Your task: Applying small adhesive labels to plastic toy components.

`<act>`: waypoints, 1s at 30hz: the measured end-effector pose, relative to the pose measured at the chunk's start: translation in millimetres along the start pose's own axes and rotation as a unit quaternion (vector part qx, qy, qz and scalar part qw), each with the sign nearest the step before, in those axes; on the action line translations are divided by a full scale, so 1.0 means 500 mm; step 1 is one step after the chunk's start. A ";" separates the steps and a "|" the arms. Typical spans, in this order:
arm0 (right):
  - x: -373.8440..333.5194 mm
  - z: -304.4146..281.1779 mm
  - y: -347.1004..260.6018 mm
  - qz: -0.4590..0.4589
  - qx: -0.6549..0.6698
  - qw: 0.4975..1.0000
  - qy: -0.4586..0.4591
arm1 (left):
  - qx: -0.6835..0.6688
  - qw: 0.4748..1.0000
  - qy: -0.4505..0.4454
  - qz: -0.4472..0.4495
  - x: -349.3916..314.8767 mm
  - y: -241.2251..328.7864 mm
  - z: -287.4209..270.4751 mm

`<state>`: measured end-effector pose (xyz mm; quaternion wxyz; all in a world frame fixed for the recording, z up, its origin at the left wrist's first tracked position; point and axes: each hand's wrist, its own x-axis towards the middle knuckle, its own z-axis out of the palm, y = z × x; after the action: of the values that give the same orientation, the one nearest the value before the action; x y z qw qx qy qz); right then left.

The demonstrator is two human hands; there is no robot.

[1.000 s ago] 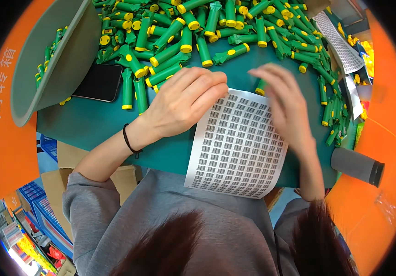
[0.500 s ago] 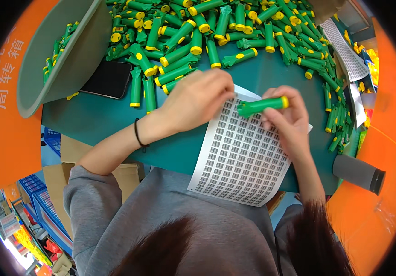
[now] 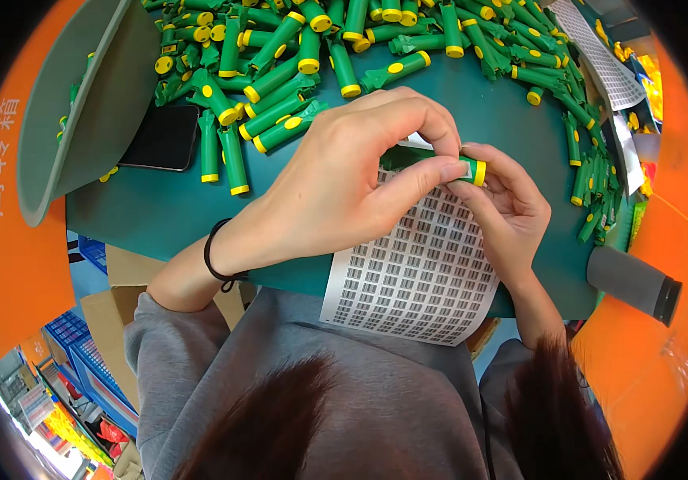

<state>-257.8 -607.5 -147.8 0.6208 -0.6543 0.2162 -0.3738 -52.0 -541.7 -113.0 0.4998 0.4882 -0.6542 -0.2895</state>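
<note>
My left hand (image 3: 360, 164) is closed around a green plastic tube with a yellow end cap (image 3: 480, 173), its thumb pressed on the side near the cap. A small pale label (image 3: 466, 169) shows on the tube beside that thumb. My right hand (image 3: 512, 200) pinches the same tube at its yellow end. Most of the tube's body is hidden behind my left fingers. Below both hands a curved white sheet of small printed labels (image 3: 416, 280) hangs over the table's near edge.
Many similar green tubes (image 3: 280, 80) are heaped across the back and right of the green table (image 3: 160, 216). A grey-green basin (image 3: 112, 112) tilts at the left, beside a black phone (image 3: 164, 138). A grey cylinder (image 3: 630, 282) lies at the right, and another label sheet (image 3: 600, 56) farther back.
My left hand has come from the label sheet to the right, onto the tube. The tube is now between both hands, with a pale label showing on it. The view has shifted slightly.
</note>
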 end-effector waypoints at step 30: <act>-0.002 -0.006 -0.010 0.018 -0.066 0.998 -0.012 | 0.092 0.995 -0.006 0.036 0.005 -0.005 0.005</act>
<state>-261.4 -607.9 -143.2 0.5852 -0.6944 0.2452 -0.3395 -53.5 -544.9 -114.9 0.4586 0.5068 -0.6983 -0.2128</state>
